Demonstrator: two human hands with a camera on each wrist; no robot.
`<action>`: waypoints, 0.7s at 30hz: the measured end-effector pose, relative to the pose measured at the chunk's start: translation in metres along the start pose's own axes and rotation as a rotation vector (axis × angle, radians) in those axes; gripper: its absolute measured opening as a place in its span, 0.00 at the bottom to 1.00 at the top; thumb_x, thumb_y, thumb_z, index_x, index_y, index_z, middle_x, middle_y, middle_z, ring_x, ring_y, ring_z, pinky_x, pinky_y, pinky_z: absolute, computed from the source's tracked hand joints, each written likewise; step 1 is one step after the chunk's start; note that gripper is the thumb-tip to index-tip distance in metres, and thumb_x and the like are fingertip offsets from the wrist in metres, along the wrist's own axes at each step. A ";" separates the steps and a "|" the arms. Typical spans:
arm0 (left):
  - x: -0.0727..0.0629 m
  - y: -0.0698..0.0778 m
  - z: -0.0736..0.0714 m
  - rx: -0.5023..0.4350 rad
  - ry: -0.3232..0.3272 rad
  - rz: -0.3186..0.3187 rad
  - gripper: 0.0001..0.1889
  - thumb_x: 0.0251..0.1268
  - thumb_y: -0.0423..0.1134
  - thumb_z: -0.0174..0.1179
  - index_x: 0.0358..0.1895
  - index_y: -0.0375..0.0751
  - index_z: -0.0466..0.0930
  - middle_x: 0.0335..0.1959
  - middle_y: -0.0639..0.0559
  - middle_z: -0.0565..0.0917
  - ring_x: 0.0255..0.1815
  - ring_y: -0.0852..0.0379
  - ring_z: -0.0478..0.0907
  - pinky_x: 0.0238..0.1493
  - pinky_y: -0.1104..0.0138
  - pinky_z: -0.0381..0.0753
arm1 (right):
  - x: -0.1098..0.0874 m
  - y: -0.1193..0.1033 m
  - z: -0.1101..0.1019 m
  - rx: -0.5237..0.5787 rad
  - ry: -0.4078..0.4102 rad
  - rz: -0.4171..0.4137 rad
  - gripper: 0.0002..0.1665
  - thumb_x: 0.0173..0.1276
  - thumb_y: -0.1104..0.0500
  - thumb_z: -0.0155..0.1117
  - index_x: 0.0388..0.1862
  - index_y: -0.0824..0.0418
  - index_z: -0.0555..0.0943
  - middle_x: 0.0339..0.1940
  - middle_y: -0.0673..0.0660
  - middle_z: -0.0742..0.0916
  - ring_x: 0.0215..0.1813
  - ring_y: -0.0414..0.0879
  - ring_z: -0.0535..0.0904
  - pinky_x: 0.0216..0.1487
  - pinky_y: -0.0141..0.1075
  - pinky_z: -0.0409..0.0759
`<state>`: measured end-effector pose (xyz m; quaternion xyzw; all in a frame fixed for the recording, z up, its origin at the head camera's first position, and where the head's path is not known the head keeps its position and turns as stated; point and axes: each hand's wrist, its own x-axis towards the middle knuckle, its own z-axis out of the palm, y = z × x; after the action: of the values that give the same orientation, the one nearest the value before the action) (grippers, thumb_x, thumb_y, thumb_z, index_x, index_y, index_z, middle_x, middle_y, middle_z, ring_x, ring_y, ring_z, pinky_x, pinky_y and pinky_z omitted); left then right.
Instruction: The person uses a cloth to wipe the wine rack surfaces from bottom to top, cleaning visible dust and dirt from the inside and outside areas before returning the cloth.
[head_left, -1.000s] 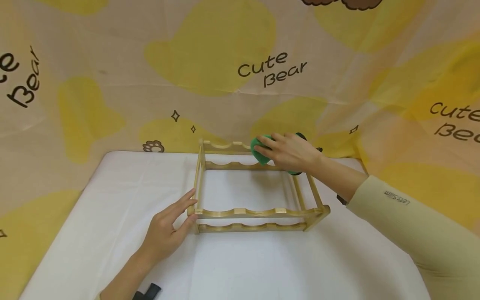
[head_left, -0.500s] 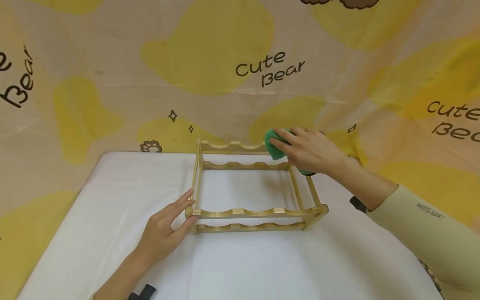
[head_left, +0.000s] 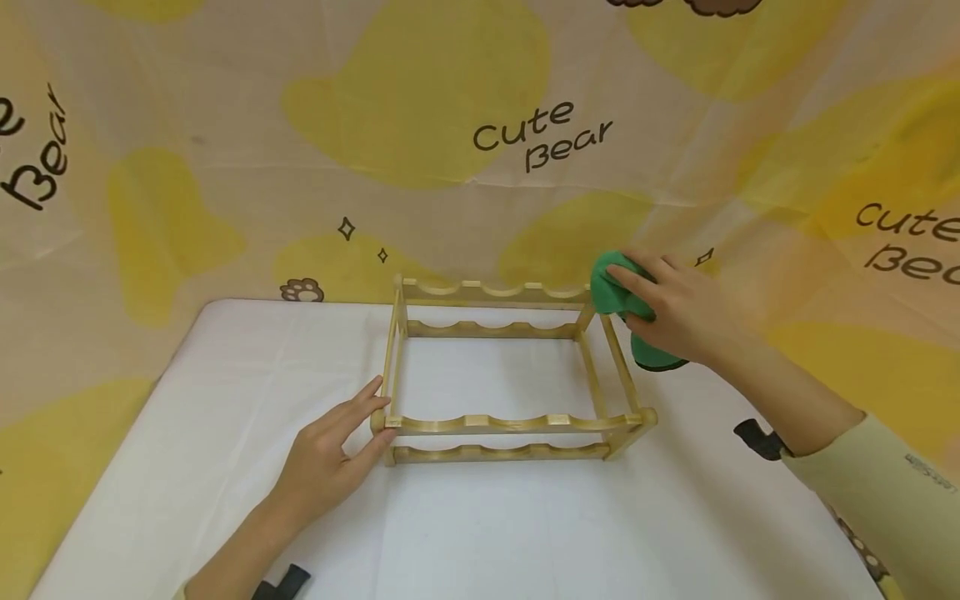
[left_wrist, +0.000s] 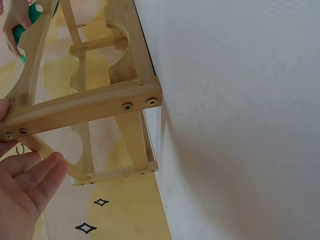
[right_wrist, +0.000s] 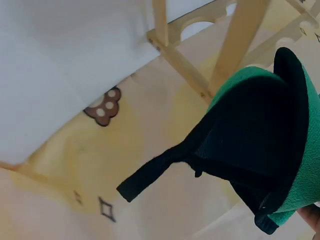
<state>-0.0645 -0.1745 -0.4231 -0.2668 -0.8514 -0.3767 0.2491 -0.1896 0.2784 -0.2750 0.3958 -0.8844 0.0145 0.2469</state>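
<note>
A light wooden wine rack (head_left: 517,426) with scalloped rails stands on the white table. My left hand (head_left: 322,462) holds its front left corner, thumb by the front rail and fingers along the end bar; in the left wrist view that hand (left_wrist: 25,192) sits by the frame's corner. At the rack's far right corner, my right hand (head_left: 693,308) grips a green terry cleaning cloth (head_left: 609,287) with dark edging, bunched under the fingers. The right wrist view shows the cloth's black inner side and loose black strap (right_wrist: 150,175), with the hand mostly hidden.
Behind the table hangs a yellow and beige printed cloth backdrop (head_left: 420,100), close to the rack's far side. The white tabletop (head_left: 480,525) runs in front of the rack. Dark camera mounts (head_left: 757,439) stick out near both wrists.
My right hand has moved right with the green cloth, along the rack's far top rail to its right corner. The left hand and the rack have stayed in place.
</note>
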 end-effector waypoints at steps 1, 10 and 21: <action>0.000 0.000 0.000 0.000 -0.004 -0.003 0.21 0.61 0.34 0.74 0.57 0.35 0.85 0.69 0.41 0.80 0.60 0.41 0.85 0.67 0.80 0.68 | -0.005 0.001 -0.001 0.007 0.002 0.024 0.40 0.52 0.64 0.81 0.67 0.63 0.81 0.66 0.70 0.80 0.54 0.69 0.80 0.43 0.61 0.85; 0.000 -0.002 0.001 -0.060 -0.028 0.048 0.18 0.74 0.39 0.67 0.59 0.33 0.83 0.68 0.33 0.79 0.59 0.33 0.83 0.68 0.75 0.72 | -0.050 0.010 -0.006 -0.010 -0.038 0.279 0.38 0.56 0.61 0.74 0.68 0.60 0.80 0.69 0.64 0.79 0.59 0.65 0.79 0.32 0.60 0.84; 0.007 -0.003 -0.005 -0.089 -0.105 0.112 0.15 0.69 0.28 0.67 0.57 0.33 0.82 0.66 0.26 0.77 0.60 0.33 0.82 0.66 0.75 0.73 | -0.098 0.015 -0.009 0.026 -0.121 0.514 0.39 0.61 0.57 0.73 0.72 0.60 0.77 0.72 0.66 0.76 0.62 0.68 0.76 0.31 0.62 0.81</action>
<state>-0.0704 -0.1785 -0.4171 -0.3440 -0.8296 -0.3850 0.2125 -0.1414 0.3584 -0.3085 0.1613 -0.9688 0.0645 0.1768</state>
